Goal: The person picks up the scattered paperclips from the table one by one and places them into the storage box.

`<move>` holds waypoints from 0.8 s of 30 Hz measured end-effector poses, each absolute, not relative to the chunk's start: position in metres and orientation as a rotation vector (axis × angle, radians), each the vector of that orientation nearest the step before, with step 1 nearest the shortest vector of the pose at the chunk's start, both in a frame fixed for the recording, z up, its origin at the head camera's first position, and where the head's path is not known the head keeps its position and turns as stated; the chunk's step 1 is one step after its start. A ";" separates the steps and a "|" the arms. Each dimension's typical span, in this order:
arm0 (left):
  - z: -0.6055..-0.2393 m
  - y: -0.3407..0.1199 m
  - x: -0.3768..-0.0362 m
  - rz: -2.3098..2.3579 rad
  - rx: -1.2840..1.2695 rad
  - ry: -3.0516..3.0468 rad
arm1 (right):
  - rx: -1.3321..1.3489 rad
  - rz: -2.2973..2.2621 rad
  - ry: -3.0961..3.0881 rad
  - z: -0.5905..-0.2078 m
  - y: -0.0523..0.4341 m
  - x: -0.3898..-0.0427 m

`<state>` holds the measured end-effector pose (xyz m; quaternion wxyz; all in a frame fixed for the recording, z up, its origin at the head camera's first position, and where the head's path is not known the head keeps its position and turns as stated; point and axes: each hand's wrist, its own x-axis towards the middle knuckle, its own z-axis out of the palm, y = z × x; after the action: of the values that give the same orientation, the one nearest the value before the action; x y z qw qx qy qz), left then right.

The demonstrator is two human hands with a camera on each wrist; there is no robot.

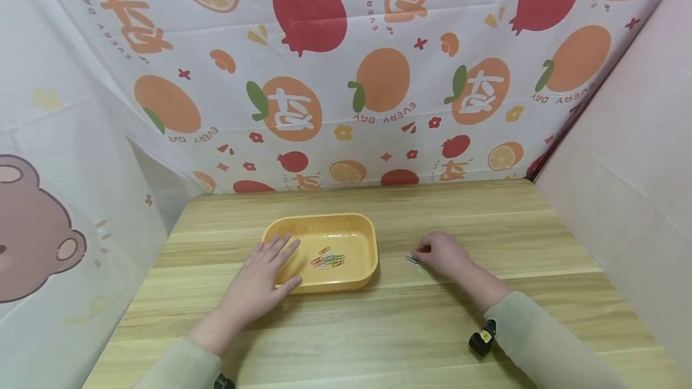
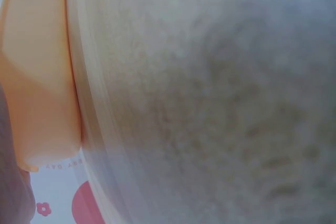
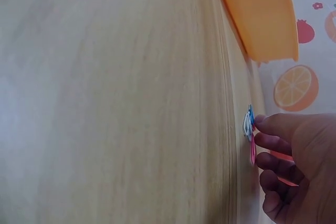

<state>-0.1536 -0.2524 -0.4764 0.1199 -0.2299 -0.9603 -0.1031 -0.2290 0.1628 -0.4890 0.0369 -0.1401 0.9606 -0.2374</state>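
Bright even light; wrist views blurred.

Pale sage-green long sleeves, small black wrist-mounted cameras

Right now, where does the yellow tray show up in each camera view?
Head: yellow tray sits centre on the wooden table, left hand resting on its left end.
Left wrist: a blurred strip along the left edge.
Right wrist: top right corner.
Shared landmark: fruit-print backdrop.
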 end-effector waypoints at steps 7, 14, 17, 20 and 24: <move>-0.476 -0.252 -0.154 -0.305 -0.674 -2.801 | -0.461 -0.693 2.966 -0.489 0.161 -0.229; -0.476 -0.252 -0.153 -0.304 -0.667 -2.816 | -0.512 -0.667 2.987 -0.492 0.161 -0.233; -0.476 -0.252 -0.153 -0.302 -0.663 -2.821 | -0.531 -0.678 2.985 -0.493 0.162 -0.233; -0.477 -0.253 -0.153 -0.300 -0.661 -2.821 | -0.525 -0.687 2.975 -0.493 0.162 -0.232; -0.477 -0.253 -0.152 -0.305 -0.660 -2.815 | -0.502 -0.691 2.961 -0.491 0.162 -0.232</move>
<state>-0.1524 -0.2528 -0.4768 0.1169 -0.2256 -0.9615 -0.1043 -0.2318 0.1624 -0.4912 0.0297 -0.1629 0.9604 -0.2243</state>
